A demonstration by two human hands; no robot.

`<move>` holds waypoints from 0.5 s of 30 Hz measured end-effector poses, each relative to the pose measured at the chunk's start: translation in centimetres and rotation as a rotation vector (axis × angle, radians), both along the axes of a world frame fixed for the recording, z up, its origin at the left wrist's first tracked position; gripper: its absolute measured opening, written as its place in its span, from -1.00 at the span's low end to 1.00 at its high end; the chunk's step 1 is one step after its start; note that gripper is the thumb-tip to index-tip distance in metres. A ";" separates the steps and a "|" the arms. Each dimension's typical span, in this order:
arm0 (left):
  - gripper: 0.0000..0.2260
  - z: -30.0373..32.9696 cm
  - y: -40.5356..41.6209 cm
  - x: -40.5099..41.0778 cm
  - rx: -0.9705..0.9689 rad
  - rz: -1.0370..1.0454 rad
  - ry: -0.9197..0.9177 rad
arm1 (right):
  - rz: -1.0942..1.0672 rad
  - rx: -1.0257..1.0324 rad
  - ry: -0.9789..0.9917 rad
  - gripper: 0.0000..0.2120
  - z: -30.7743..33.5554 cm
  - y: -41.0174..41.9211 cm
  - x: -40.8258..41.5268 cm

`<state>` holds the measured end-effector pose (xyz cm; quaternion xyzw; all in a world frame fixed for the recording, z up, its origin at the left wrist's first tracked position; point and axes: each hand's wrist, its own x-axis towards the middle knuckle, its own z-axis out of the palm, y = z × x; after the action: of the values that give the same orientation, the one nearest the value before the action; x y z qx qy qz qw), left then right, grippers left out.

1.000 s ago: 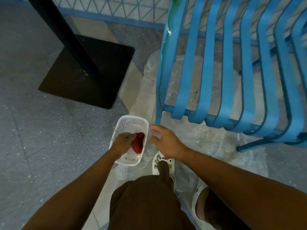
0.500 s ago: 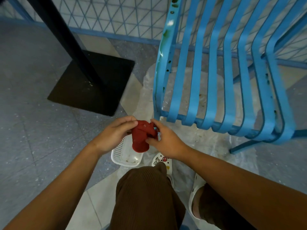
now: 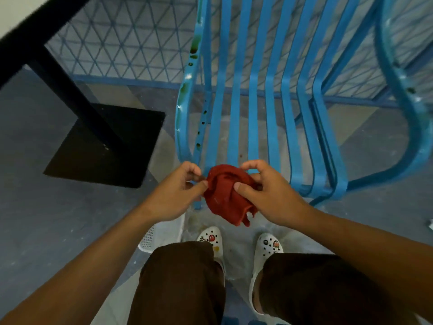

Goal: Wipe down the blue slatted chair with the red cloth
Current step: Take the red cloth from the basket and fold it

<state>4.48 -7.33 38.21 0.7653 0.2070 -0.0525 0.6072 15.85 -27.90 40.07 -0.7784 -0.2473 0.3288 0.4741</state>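
Observation:
The red cloth (image 3: 226, 195) hangs bunched between both hands, just in front of the seat's front edge. My left hand (image 3: 179, 191) pinches its left side between thumb and fingers. My right hand (image 3: 264, 187) grips its right side with the thumb on top. The blue slatted chair (image 3: 254, 95) stands straight ahead, its seat slats running away from me. Dark green and brown stains mark its left side rail (image 3: 187, 87).
A white perforated basket (image 3: 150, 238) sits on the floor under my left forearm. A black table post on a square black base (image 3: 105, 146) stands to the left. Clear plastic sheeting (image 3: 236, 242) lies under the chair and my white clogs. A blue lattice fence runs behind.
The cloth came out of the white basket in my left hand, my right hand took hold too, and both raised it up to the chair's front edge. The view tilted up.

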 end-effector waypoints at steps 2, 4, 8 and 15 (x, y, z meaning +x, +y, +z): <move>-0.89 1.3 -1.6 1.1 -0.114 -0.015 -0.007 | -0.057 0.017 -0.017 -0.72 1.0 -1.3 0.2; -0.80 2.5 -3.2 2.1 -0.278 -0.038 0.008 | -0.114 0.047 -0.060 -0.76 1.4 -2.4 0.4; -0.68 3.1 -6.3 4.4 -0.457 -0.017 0.010 | -0.155 0.067 -0.219 -0.65 1.7 -4.2 0.6; -0.69 2.8 -9.1 8.9 -0.597 -0.038 0.041 | -0.142 0.042 -0.351 -0.41 -0.2 -6.0 3.7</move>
<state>13.35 -16.43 41.01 0.5555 0.1805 -0.1378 0.7999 19.57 -33.92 39.82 -0.8293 -0.2774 0.1484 0.4617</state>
